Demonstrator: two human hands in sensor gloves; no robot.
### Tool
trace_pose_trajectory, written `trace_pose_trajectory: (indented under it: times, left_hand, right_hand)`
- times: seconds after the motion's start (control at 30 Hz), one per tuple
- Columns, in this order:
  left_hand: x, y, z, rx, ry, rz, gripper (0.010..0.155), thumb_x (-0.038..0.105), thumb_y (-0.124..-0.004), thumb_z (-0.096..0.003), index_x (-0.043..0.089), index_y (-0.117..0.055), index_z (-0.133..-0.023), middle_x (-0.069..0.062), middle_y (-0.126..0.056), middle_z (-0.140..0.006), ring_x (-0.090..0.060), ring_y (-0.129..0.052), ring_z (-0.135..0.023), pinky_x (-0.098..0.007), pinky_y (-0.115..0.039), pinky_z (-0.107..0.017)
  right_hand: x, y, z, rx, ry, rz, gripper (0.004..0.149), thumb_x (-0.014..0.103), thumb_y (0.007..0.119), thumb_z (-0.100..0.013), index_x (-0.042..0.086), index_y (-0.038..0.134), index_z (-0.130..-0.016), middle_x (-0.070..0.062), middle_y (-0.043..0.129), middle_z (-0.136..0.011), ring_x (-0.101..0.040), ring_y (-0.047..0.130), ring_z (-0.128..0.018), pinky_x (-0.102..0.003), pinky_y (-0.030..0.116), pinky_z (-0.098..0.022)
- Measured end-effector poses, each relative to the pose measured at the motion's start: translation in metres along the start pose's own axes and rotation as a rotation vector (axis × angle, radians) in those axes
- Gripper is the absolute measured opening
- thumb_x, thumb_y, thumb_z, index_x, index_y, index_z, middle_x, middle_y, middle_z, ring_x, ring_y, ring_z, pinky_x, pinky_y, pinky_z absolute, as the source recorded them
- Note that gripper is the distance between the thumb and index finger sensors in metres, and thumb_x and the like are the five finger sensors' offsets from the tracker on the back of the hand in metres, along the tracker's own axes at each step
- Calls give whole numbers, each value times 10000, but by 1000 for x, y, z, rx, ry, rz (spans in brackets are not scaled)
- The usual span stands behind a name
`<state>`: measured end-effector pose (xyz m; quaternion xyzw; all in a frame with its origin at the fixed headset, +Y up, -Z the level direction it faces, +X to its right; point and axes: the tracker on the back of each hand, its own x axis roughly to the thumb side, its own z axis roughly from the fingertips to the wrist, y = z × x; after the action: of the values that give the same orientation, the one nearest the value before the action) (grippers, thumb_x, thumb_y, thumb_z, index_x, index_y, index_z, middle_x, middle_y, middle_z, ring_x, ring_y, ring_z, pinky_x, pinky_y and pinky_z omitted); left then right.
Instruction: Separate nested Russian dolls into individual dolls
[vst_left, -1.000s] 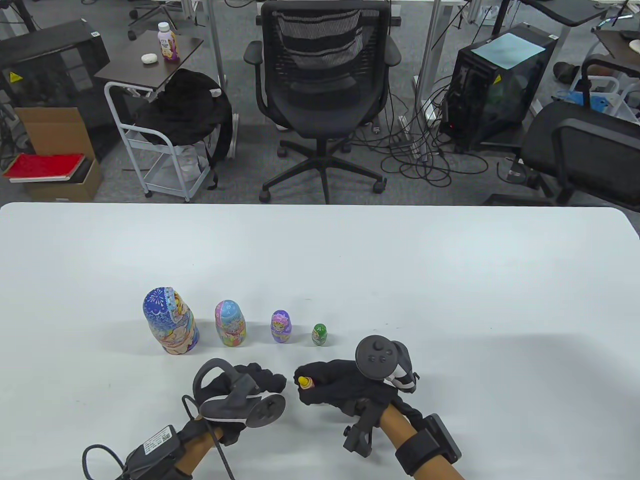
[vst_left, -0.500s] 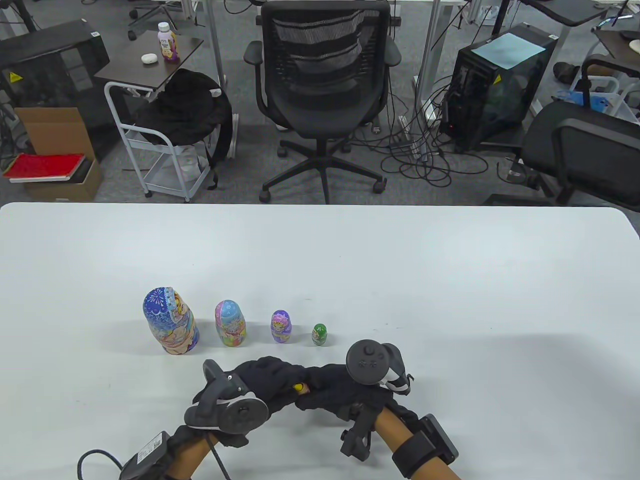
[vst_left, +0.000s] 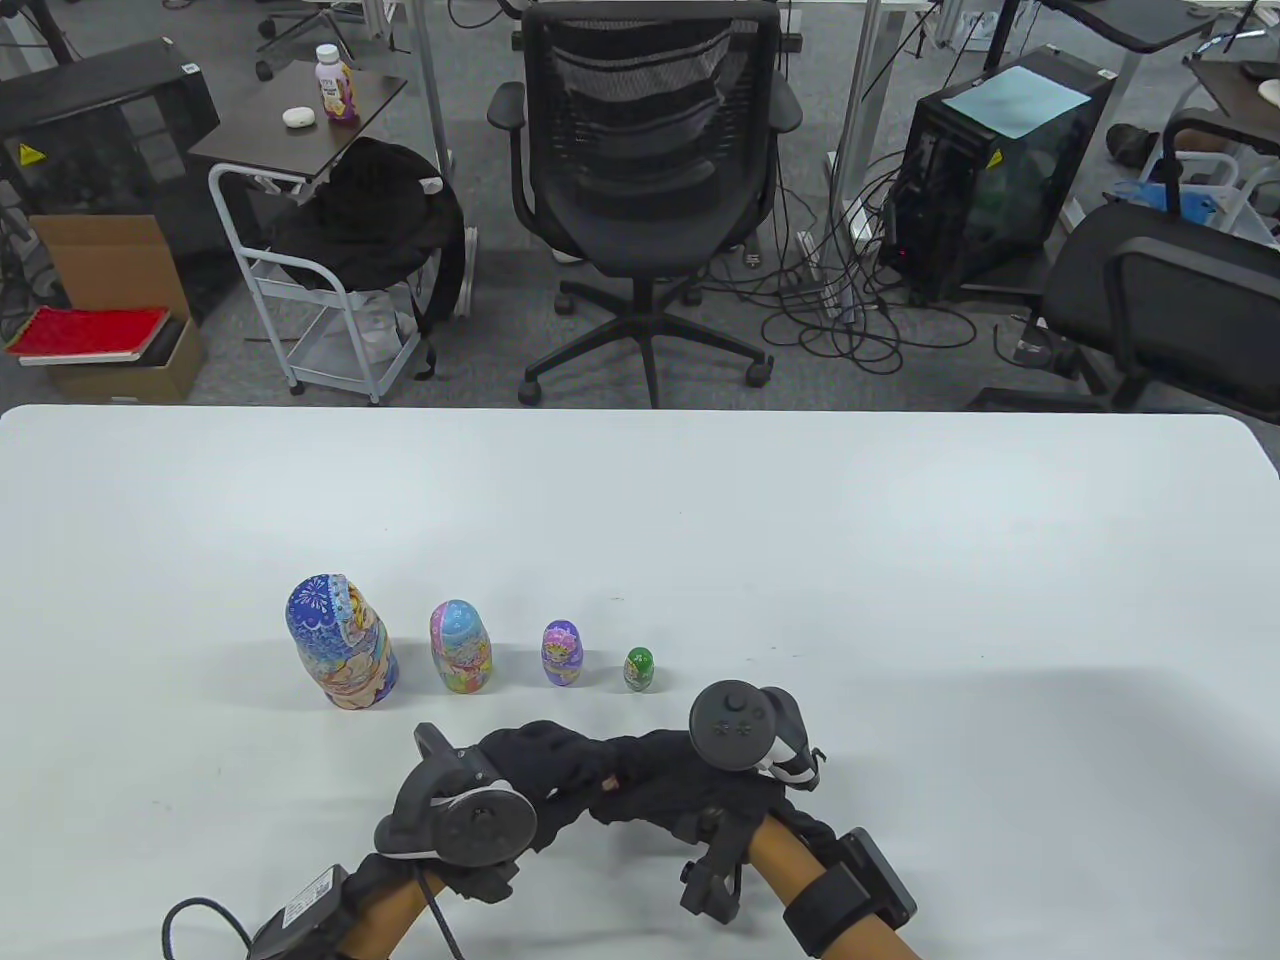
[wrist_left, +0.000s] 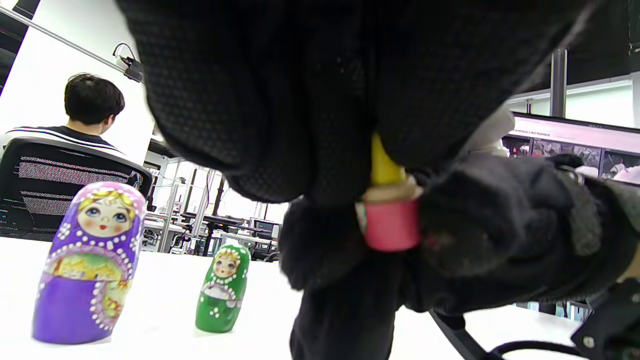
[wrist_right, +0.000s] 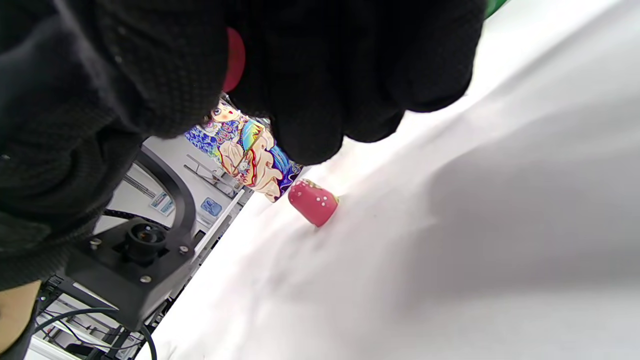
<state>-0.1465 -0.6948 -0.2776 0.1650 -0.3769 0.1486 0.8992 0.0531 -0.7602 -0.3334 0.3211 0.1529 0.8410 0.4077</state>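
Note:
Four dolls stand in a row on the white table (vst_left: 900, 560): a large blue doll (vst_left: 340, 643), a pink-and-blue doll (vst_left: 461, 648), a purple doll (vst_left: 562, 654) and a green doll (vst_left: 639, 669). My two hands meet just in front of them. In the left wrist view my right hand (wrist_left: 500, 220) holds a small pink-red lower half (wrist_left: 391, 225) with a tiny yellow doll (wrist_left: 384, 167) sticking out of it. My left hand (wrist_left: 300, 100) pinches the yellow doll's top. In the table view both hands, left (vst_left: 560, 765) and right (vst_left: 640, 775), hide these pieces.
A small red doll half (wrist_right: 312, 202) lies on its side on the table near the large blue doll (wrist_right: 250, 155), seen only in the right wrist view. An office chair (vst_left: 645, 150) stands beyond the far table edge.
My left hand has moved right and closed onto the yellow doll held in my right hand. The yellow tip that showed in the table view is now covered by fingers. The four standing dolls have not moved.

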Motion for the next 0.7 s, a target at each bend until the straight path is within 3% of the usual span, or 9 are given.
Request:
trace_pose_trajectory:
  times: [0.17, 0.47, 0.7]
  left_hand:
    - [-4, 12, 2, 24, 19, -71, 371, 398, -889, -486, 278, -877, -837, 36, -1033, -743, -203, -1066, -641, -328, -936, -483]
    - [2, -35, -9, -222, -49, -240, 376, 392, -889, -486, 279, -876, -845, 34, -1030, -753, -226, -1058, -654, -341, -928, -492]
    - [3, -57, -16, -315, -85, -276, 375, 390, -884, -489, 280, -877, -848, 29, -1029, -760, -229, -1053, -665, -350, -924, -496]
  right_hand:
    - [-8, -12, 2, -24, 34, 14, 603, 412, 909, -391, 105, 831, -903, -137, 1022, -765, -376, 931, -770, -482, 810, -563]
    - [-28, -50, 16, -192, 93, -3, 603, 418, 908, -394, 104, 832, -904, -139, 1023, -762, -378, 935, -764, -483, 811, -560]
    - [-30, -56, 18, -219, 97, -8, 604, 421, 906, -399, 105, 830, -908, -141, 1023, -764, -381, 934, -764, -484, 810, -561]
